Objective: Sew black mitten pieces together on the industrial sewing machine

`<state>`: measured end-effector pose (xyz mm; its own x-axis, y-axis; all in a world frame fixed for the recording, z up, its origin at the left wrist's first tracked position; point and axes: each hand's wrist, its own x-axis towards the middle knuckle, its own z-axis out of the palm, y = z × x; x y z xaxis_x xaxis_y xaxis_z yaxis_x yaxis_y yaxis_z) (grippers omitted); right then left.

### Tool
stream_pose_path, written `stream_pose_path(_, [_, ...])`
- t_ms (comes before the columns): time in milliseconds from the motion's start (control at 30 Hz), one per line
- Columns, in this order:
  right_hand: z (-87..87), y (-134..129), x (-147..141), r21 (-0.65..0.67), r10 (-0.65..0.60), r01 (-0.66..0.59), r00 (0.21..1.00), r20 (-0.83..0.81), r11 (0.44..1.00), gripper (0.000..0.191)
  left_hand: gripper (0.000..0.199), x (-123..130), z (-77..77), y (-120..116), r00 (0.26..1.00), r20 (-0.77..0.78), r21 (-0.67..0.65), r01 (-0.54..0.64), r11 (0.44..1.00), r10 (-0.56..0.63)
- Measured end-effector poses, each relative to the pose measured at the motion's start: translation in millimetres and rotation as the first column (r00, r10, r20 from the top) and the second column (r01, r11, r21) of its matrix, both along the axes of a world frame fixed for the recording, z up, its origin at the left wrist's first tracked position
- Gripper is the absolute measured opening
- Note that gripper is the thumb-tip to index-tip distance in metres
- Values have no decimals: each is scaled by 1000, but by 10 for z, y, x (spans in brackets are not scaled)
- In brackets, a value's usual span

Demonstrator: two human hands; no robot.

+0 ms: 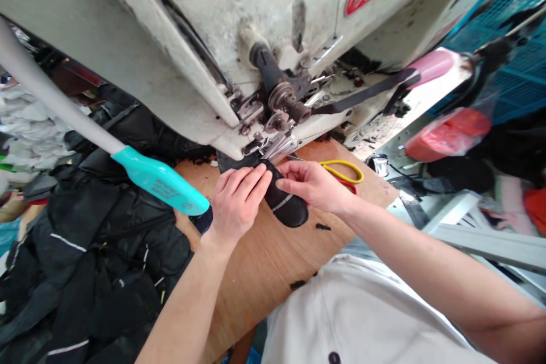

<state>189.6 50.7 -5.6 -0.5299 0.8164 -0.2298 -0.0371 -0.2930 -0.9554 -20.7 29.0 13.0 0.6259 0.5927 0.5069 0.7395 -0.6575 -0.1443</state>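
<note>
Right forearm across the plywood tabletop — left hand closed on black reflective-striped fabric at the presser foot, right hand resting fingertips on it, grip unclear — no finished seam visible yet.

Plain white shirt with a dark round button at the front, forearms bare

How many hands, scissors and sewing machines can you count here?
hands: 2 (left hand, right hand)
yellow-handled scissors: 1
sewing machine: 1
total: 4
</note>
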Motion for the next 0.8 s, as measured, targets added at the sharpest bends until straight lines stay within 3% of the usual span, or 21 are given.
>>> stream_pose_path(433, [-16, -19, -109, 76, -77, 79, 997, -27, 994, 22, 24, 68, 68, 60, 988, 134, -146, -56, 988, 76])
stream_pose_path(800, [-58, 168, -254, 186, -138, 129, 990, 40, 974, 24, 24, 38, 2, 188, 968, 181, -114, -156, 981, 175])
